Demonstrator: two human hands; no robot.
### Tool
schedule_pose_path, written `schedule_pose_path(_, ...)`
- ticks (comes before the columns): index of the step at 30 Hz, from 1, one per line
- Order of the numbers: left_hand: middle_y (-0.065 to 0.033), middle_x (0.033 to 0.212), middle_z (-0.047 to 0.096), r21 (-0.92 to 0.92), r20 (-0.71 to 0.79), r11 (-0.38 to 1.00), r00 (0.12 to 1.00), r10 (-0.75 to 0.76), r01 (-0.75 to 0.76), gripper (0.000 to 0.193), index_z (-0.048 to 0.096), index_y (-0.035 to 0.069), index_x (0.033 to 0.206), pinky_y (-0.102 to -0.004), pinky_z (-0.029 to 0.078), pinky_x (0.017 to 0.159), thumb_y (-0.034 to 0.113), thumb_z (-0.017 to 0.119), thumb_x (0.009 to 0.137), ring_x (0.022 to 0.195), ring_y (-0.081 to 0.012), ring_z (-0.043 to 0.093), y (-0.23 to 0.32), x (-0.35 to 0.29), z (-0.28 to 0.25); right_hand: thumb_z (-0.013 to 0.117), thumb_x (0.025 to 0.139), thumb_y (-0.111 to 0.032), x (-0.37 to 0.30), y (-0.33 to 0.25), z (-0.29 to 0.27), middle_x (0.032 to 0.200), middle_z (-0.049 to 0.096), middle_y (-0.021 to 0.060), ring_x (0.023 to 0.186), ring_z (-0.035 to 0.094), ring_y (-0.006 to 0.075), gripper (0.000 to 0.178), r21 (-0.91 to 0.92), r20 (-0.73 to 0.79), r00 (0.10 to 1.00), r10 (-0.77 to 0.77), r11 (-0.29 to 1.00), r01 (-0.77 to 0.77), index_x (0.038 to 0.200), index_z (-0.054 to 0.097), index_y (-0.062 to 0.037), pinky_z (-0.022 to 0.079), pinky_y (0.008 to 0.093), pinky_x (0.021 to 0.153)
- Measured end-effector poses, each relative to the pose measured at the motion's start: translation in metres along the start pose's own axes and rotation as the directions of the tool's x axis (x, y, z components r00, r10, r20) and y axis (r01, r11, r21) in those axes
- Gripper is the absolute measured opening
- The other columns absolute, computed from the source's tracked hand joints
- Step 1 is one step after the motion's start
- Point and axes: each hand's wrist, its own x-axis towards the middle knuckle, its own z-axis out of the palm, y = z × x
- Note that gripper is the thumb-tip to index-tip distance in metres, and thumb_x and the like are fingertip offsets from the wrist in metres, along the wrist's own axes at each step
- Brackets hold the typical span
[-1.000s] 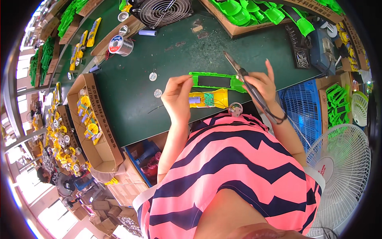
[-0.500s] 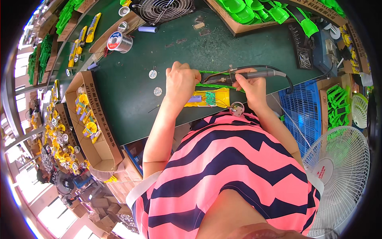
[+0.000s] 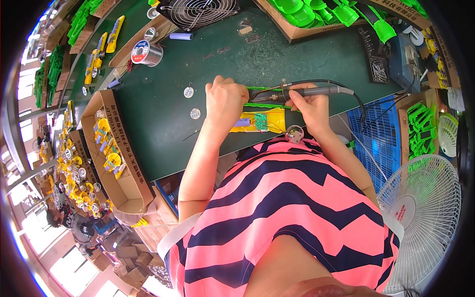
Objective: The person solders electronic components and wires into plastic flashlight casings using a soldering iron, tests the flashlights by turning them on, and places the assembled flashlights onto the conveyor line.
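Note:
My right hand (image 3: 312, 110) grips a soldering iron (image 3: 319, 91) with a grey handle; its tip end points left over a green plastic housing (image 3: 269, 105). My left hand (image 3: 225, 101) is closed at the left end of this housing; what its fingers hold is hidden. Just nearer to me lies a yellow plastic housing (image 3: 278, 120) with a green circuit board (image 3: 261, 122) and a blue battery cell (image 3: 242, 123) in it. A round lamp head (image 3: 295, 134) with thin wires sits at the table edge by its right end. Two round silver discs (image 3: 188, 92) lie left of my left hand.
A solder spool (image 3: 147, 53) and a loose blue cell (image 3: 181, 36) are on the green table (image 3: 163, 128). At left stands a cardboard box (image 3: 133, 190) of yellow parts; at far right, a box of green shells (image 3: 316, 12). A black fan (image 3: 200, 12) and screw tray (image 3: 378, 72) flank them.
Both hands and the soldering iron keep nearly the same place. The whole view has shifted very slightly.

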Motion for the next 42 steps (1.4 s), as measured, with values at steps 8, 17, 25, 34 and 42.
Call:
schedule_pose_path(8,-0.0035,0.064,0.054,0.013,0.022,1.000,1.000,-0.008,0.007,0.006,0.066,0.014,0.064,-0.0365,0.038,0.067,0.011,0.062,0.060,0.075,-0.0228,0.051,0.000,0.001,0.002,0.060,0.081,-0.005,-0.005,-0.001,-0.006,0.078,0.060,0.0080,0.065,0.061,0.0122,0.017,0.031,0.010,0.998,-0.054,0.998,0.054,0.095,0.055,0.0039,0.046,0.0202,0.053)
schedule_pose_path(17,-0.0035,0.063,0.054,0.031,0.018,1.000,1.000,-0.006,0.006,0.007,0.066,0.014,0.063,-0.0363,0.039,0.065,0.011,0.061,0.059,0.073,-0.0229,0.051,0.001,0.002,0.003,0.060,0.079,-0.001,-0.029,-0.009,-0.033,0.084,0.061,0.0118,0.071,0.062,0.0167,0.020,-0.262,-0.029,0.831,-0.555,0.807,0.530,0.098,0.055,0.0038,0.051,0.0259,0.063)
schedule_pose_path(25,-0.0039,0.063,0.054,0.043,-0.014,0.999,1.000,-0.005,0.006,0.008,0.066,0.013,0.063,-0.0373,0.038,0.064,0.009,0.061,0.059,0.072,-0.0234,0.051,0.004,0.000,0.002,0.070,0.067,-0.015,-0.022,-0.021,-0.047,0.102,0.058,0.0088,0.102,0.053,0.0279,0.039,-0.707,0.318,0.831,-0.456,0.470,0.529,0.103,0.058,-0.0067,0.030,0.0470,0.098)
schedule_pose_path(34,-0.0029,0.065,0.056,0.074,-0.016,0.997,1.000,-0.018,0.019,0.007,0.067,0.012,0.067,-0.0382,0.039,0.064,0.011,0.067,0.060,0.075,-0.0228,0.050,0.012,0.001,-0.023,0.072,0.065,-0.012,-0.016,-0.019,-0.052,0.111,0.055,0.0078,0.103,0.053,0.0234,0.045,-0.685,0.369,0.858,-0.357,0.520,0.510,0.106,0.056,-0.0070,0.027,0.0468,0.102)
schedule_pose_path(42,-0.0050,0.088,0.055,-0.028,-0.171,0.936,0.924,0.342,-0.352,0.025,0.064,0.009,0.090,-0.0355,0.040,0.073,0.006,0.060,0.065,0.083,-0.0237,0.050,0.052,-0.021,-0.009,0.071,0.065,-0.010,-0.016,-0.018,-0.052,0.110,0.055,0.0076,0.099,0.054,0.0238,0.044,-0.663,0.355,0.846,-0.399,0.530,0.528,0.106,0.055,-0.0062,0.028,0.0462,0.102)
